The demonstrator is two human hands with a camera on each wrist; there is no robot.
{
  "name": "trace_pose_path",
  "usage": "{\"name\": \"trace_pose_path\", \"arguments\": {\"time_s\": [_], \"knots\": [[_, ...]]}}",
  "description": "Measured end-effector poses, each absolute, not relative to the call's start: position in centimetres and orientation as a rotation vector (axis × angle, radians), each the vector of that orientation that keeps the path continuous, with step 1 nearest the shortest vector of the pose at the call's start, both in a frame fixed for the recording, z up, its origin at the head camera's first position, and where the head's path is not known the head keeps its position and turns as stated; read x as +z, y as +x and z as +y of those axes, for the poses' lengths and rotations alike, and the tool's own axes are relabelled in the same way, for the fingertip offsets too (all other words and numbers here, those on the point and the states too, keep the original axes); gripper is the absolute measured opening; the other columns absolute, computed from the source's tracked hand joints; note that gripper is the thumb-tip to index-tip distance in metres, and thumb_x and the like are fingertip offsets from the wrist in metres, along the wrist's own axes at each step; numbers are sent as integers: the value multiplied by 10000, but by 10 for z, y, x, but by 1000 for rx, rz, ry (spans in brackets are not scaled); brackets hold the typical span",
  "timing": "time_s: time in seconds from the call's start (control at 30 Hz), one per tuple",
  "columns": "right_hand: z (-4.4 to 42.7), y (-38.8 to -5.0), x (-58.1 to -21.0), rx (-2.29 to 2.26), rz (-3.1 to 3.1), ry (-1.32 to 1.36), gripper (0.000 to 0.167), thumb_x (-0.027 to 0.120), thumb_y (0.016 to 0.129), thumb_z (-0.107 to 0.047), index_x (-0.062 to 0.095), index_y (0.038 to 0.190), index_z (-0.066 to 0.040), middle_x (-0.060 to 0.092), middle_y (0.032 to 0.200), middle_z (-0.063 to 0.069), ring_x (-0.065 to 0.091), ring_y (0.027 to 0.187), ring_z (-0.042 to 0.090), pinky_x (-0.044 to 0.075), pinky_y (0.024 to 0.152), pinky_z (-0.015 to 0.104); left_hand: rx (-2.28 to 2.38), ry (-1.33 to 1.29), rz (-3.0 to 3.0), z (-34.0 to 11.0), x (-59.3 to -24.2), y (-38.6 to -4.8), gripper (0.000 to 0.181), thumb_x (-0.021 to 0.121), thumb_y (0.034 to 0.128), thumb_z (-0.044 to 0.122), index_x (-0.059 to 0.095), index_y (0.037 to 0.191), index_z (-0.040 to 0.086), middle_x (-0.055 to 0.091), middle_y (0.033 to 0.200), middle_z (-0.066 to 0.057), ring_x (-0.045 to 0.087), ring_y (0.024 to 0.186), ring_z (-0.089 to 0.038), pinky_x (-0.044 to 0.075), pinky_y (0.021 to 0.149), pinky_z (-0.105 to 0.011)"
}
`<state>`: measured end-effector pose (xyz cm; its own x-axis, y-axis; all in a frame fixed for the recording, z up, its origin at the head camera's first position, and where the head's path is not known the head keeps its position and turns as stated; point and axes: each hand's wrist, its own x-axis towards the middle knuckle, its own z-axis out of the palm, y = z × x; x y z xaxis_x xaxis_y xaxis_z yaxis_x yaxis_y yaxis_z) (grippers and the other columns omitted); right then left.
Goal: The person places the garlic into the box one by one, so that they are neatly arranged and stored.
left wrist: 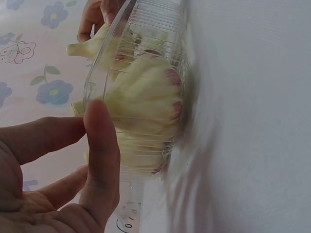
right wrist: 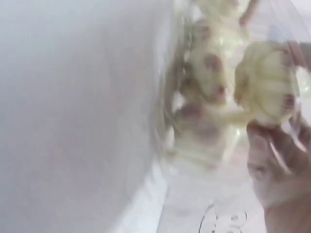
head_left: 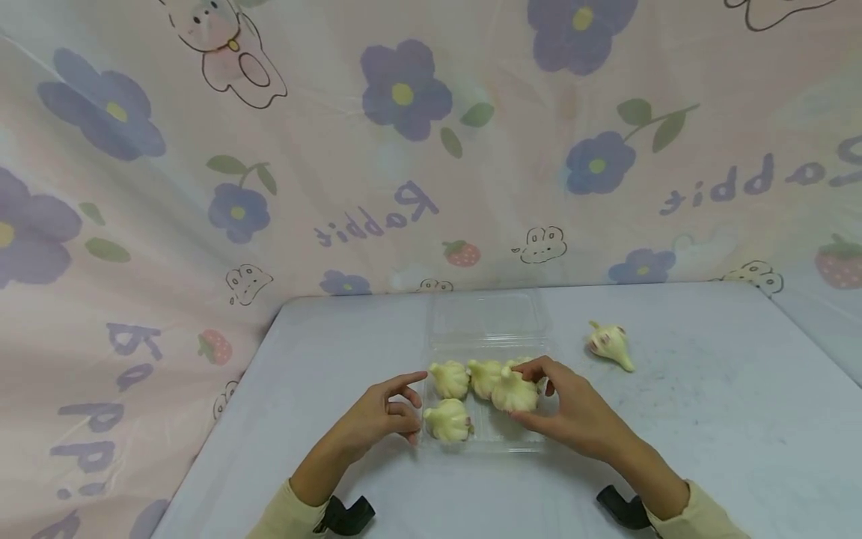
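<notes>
Now your right hand has a garlic bulb pinched between thumb and fingers, held by its sides over the clear plastic clamshell box. That side grip seems chosen to leave the underside free; whether the bulb touches its neighbours, you can't tell from here. Over to your left hand: fingers relaxed, loosely bent, index finger reaching to the box's left edge, apparently there to steady such a light container.

Inside the box, two bulbs line the left side, the rear-left bulb and the front-left bulb, one behind the other. Next along the back sits the back-middle bulb, and what looks like another peeks out behind your right fingers, mostly hidden. The transparent lid lies folded back, away from you, leaving the top accessible.

Further out, a loose bulb lies on the white tabletop, right of the box, and beyond hangs the flower-printed backdrop.
</notes>
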<state>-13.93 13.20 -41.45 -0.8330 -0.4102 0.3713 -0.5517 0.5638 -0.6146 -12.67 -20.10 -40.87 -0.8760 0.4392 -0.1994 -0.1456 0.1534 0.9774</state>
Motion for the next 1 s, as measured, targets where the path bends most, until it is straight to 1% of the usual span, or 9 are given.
{"name": "trace_pose_path", "arguments": {"time_s": [0.1,0.23,0.4,0.53,0.63,0.73,0.8,1.0], "knots": [[126,-138,-418,1116,-2602,848,498,859,766,-371,568,1158,-273,618,1101,-172,518,885,-1,501,751,250,1764,283,2001,-201,-408,-127,750,649,883,-48,325,1550,62,482,1105,-113,652,729,-136,609,700,-303],[121,-137,-419,1115,-2584,864,518,880,745,-320,576,1160,-261,601,1039,-179,522,868,-4,513,745,254,1764,281,2001,-201,-408,-127,748,642,886,-55,319,1552,58,481,1108,-115,650,731,-132,608,701,-301],[118,-135,-417,1128,-2609,850,523,882,741,-307,578,1162,-241,606,1033,-168,536,875,-10,527,756,246,1768,277,1990,-201,-407,-126,758,651,881,-50,313,1552,46,481,1106,-113,650,725,-128,607,704,-298],[116,-133,-416,1097,-2657,864,543,862,763,-342,579,1215,-234,610,1076,-152,541,896,-3,533,769,253,1768,283,1991,-201,-408,-127,760,656,878,-47,315,1551,46,483,1102,-111,649,723,-125,608,703,-296],[115,-133,-417,1045,-2686,882,565,844,780,-374,588,1265,-236,627,1179,-120,579,981,36,549,823,292,1765,291,1992,-201,-408,-127,760,655,878,-45,315,1552,49,480,1100,-109,650,729,-124,610,703,-298],[115,-133,-419,973,-2709,888,575,833,786,-402,600,1287,-243,628,1283,-66,613,1124,129,559,918,372,1765,297,1991,-201,-409,-128,761,655,879,-45,314,1553,51,480,1101,-108,652,732,-125,611,702,-298],[114,-133,-419,946,-2723,884,580,833,780,-411,609,1288,-241,628,1311,-32,607,1203,190,547,969,428,1765,299,1992,-201,-409,-128,762,653,879,-47,313,1553,53,479,1102,-109,652,729,-127,611,701,-297],[112,-133,-419,949,-2770,873,599,834,770,-430,618,1284,-212,625,1333,26,587,1259,274,519,1015,495,1765,294,1998,-201,-408,-127,764,653,876,-50,314,1553,54,478,1111,-115,645,734,-125,608,696,-291]]}}
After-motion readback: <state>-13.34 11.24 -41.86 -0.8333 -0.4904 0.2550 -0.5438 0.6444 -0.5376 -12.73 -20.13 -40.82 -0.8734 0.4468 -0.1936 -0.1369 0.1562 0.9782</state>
